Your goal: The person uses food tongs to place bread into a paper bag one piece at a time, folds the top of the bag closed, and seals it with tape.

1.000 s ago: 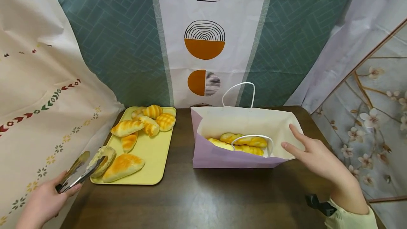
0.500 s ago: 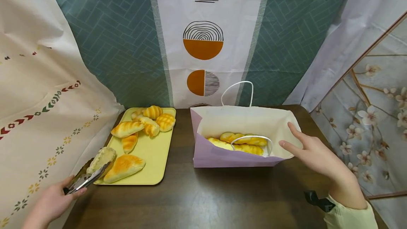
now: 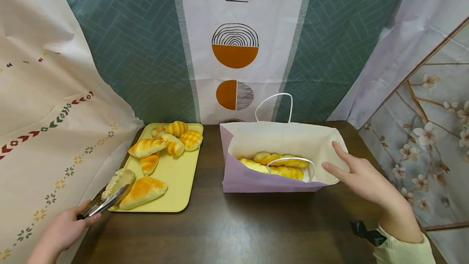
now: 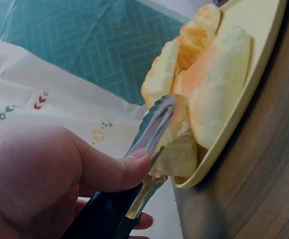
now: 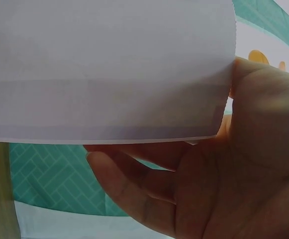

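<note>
My left hand (image 3: 62, 227) holds metal tongs (image 3: 104, 207) by the dark handle end. Their two arms straddle a pale bread roll (image 3: 119, 181) at the near left corner of the yellow tray (image 3: 179, 192); the left wrist view shows the roll (image 4: 180, 157) close to the tray rim. A golden triangular bun (image 3: 144, 192) lies right beside it. My right hand (image 3: 366, 178) rests at the right rim of a lilac paper bag (image 3: 267, 182), thumb and a finger spread over the inner side. The other fingers extend past the bag wall (image 5: 104, 94) in the right wrist view.
Several other toy-like breads (image 3: 146, 148) crowd the back of the tray. Long yellow loaves (image 3: 286, 161) lie inside the bag, whose front white handle (image 3: 293, 158) droops over its mouth. A patterned curtain (image 3: 234, 93) hangs behind the dark wooden table (image 3: 227, 231).
My left hand moved slightly right and forward with the tongs, and their arms drew closer around the pale roll, which tipped over a little. My right hand and the bag stay nearly still.
</note>
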